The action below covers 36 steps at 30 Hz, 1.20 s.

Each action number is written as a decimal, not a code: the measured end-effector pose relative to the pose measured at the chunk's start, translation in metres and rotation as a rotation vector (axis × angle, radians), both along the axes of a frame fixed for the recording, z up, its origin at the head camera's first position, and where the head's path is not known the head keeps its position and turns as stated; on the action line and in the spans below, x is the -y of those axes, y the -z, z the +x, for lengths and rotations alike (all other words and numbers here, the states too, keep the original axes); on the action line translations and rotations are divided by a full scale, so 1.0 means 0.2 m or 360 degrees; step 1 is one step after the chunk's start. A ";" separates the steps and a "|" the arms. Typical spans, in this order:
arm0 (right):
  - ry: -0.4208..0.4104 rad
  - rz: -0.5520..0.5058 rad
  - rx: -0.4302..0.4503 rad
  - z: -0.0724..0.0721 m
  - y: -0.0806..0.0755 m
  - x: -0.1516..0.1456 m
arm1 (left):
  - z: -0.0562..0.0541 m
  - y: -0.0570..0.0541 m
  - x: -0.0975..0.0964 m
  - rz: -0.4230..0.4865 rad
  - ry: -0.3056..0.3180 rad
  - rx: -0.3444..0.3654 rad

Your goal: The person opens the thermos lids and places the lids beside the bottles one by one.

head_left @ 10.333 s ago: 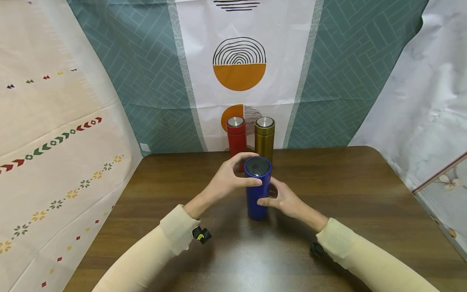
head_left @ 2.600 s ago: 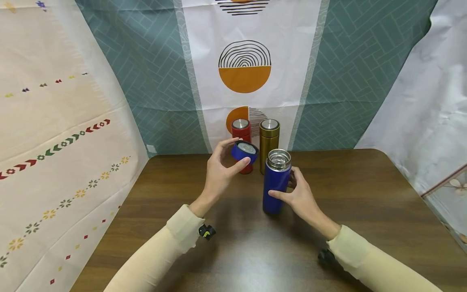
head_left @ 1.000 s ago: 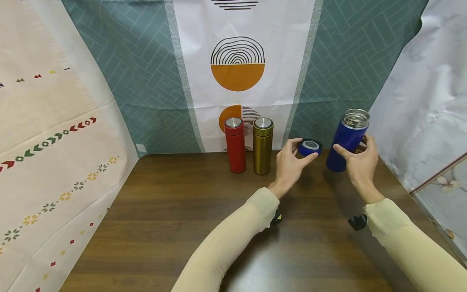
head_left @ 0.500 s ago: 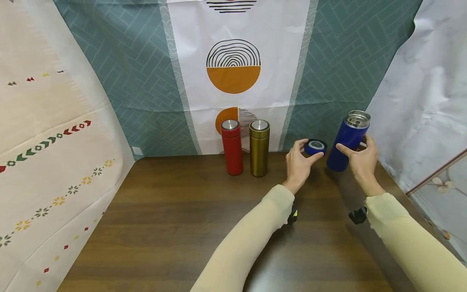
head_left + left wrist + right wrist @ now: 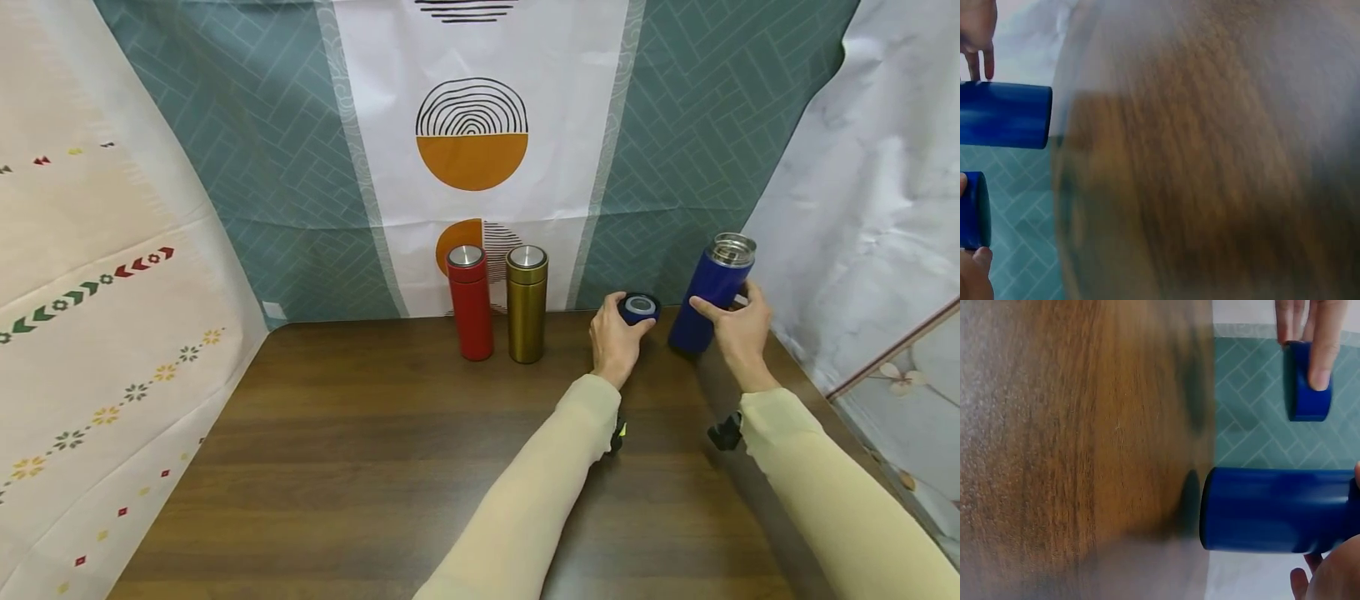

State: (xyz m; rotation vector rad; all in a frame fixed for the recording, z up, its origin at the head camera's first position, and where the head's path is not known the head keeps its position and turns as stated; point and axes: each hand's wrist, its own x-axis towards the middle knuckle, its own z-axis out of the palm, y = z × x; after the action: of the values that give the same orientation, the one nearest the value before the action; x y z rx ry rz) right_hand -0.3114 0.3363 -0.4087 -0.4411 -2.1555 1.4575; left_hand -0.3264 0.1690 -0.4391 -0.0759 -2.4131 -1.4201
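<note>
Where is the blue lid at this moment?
In the head view, the blue lid is held by the left hand at the table's far right, just left of the open blue bottle.

a staged recording booth; patterned cloth backdrops (image 5: 465,142) enclose a wooden table (image 5: 360,450)

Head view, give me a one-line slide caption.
Left hand holds blue lid beside open blue flask gripped by right hand.
</note>
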 end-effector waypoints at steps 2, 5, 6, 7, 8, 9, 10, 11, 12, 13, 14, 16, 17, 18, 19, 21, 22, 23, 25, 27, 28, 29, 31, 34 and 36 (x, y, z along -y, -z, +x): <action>-0.0009 -0.0010 0.0013 -0.01 0.01 0.00 | -0.01 0.02 -0.01 -0.0033 -0.0033 0.0018; -0.0019 -0.0018 0.0045 -0.03 0.02 -0.01 | -0.01 0.04 -0.05 -0.0098 -0.0074 0.0030; -0.0020 -0.0016 0.0060 -0.03 0.02 -0.02 | -0.01 0.05 -0.06 -0.0120 -0.0078 0.0032; -0.0020 -0.0012 0.0077 -0.03 0.02 -0.03 | -0.01 0.05 -0.08 -0.0142 -0.0076 0.0040; -0.0021 -0.0009 0.0101 -0.03 0.02 -0.05 | -0.01 0.06 -0.10 -0.0156 -0.0067 0.0046; -0.0021 -0.0005 0.0117 -0.02 0.02 -0.06 | -0.01 0.06 -0.12 -0.0172 -0.0058 0.0052; -0.0019 0.0001 0.0129 -0.02 0.02 -0.07 | -0.01 0.07 -0.14 -0.0186 -0.0049 0.0056; -0.0023 0.0002 0.0141 -0.02 0.02 -0.09 | -0.01 0.07 -0.15 -0.0208 -0.0046 0.0062; -0.0028 0.0005 0.0154 -0.01 0.02 -0.10 | -0.01 0.08 -0.17 -0.0225 -0.0049 0.0071; -0.0033 0.0012 0.0164 -0.01 0.02 -0.10 | 0.00 0.08 -0.18 -0.0241 -0.0052 0.0079; -0.0039 0.0022 0.0174 -0.01 0.02 -0.11 | 0.00 0.08 -0.19 -0.0254 -0.0059 0.0087; -0.0040 0.0046 0.0201 0.00 0.02 -0.12 | 0.00 0.09 -0.21 -0.0273 -0.0068 0.0103; -0.0043 0.0062 0.0214 0.00 0.03 -0.13 | 0.00 0.10 -0.21 -0.0278 -0.0066 0.0111; -0.0042 0.0073 0.0224 0.01 0.03 -0.13 | 0.00 0.10 -0.22 -0.0281 -0.0060 0.0117; -0.0045 0.0088 0.0231 0.01 0.03 -0.14 | 0.00 0.10 -0.22 -0.0280 -0.0054 0.0123; -0.0062 0.0110 0.0244 0.01 0.03 -0.15 | -0.01 0.11 -0.23 -0.0285 -0.0041 0.0147; -0.0077 0.0121 0.0246 0.01 0.03 -0.15 | 0.00 0.11 -0.23 -0.0290 -0.0037 0.0164; -0.0094 0.0124 0.0247 0.00 0.03 -0.16 | -0.01 0.11 -0.23 -0.0294 -0.0035 0.0183; -0.0123 0.0136 0.0246 0.00 0.03 -0.17 | -0.01 0.12 -0.23 -0.0303 -0.0041 0.0224; -0.0146 0.0144 0.0238 -0.01 0.03 -0.16 | -0.02 0.12 -0.22 -0.0321 -0.0053 0.0261; -0.0154 0.0146 0.0232 -0.01 0.03 -0.16 | -0.02 0.13 -0.22 -0.0322 -0.0057 0.0269; -0.0161 0.0148 0.0227 -0.02 0.03 -0.15 | -0.03 0.13 -0.21 -0.0324 -0.0063 0.0273; -0.0168 0.0157 0.0218 -0.03 0.04 -0.14 | -0.03 0.13 -0.20 -0.0325 -0.0067 0.0283; -0.0180 0.0173 0.0220 -0.04 0.04 -0.12 | -0.05 0.15 -0.20 -0.0325 -0.0079 0.0300; -0.0189 0.0183 0.0219 -0.05 0.04 -0.11 | -0.05 0.16 -0.19 -0.0341 -0.0093 0.0306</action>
State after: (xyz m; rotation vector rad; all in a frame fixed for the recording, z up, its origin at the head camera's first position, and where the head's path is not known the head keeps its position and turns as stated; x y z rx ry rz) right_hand -0.3212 0.3589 -0.4176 -0.3874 -2.3974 1.3921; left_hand -0.3372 0.2073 -0.4706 0.0831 -2.6935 -1.1878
